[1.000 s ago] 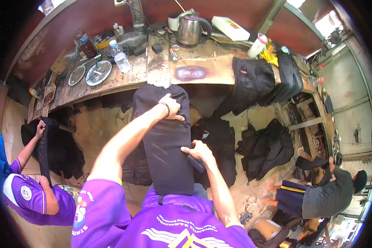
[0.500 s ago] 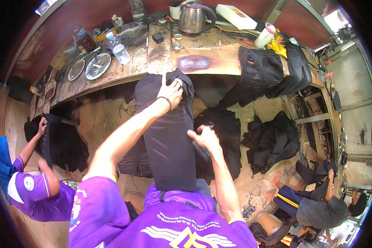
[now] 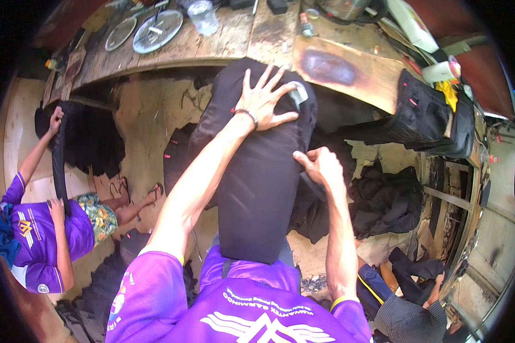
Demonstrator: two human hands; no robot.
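Observation:
A pair of black trousers [image 3: 257,183] stretches from the workbench edge to my lap, a pale label [image 3: 298,95] showing near its far end. My left hand [image 3: 266,98] presses flat on the cloth beside that label, its fingers spread. Along the right edge of the garment, my right hand [image 3: 321,167] is closed round a dark flat block [image 3: 312,186]. Most of the block is hidden by the hand and lost against the black cloth. Faint pale streaks run across the trousers between the hands.
The wooden workbench [image 3: 212,54] carries a metal plate [image 3: 158,32], a water bottle [image 3: 202,18] and a kettle [image 3: 349,8]. More black trousers [image 3: 423,108] hang over its right side. A dark garment heap [image 3: 386,200] lies below. Co-workers [image 3: 51,228] handle black cloth at left and lower right.
My left hand has gone from gripping the waistband end to lying flat with fingers spread. My right hand still holds the block beside the trousers. The whole view has shifted, with the bench now higher.

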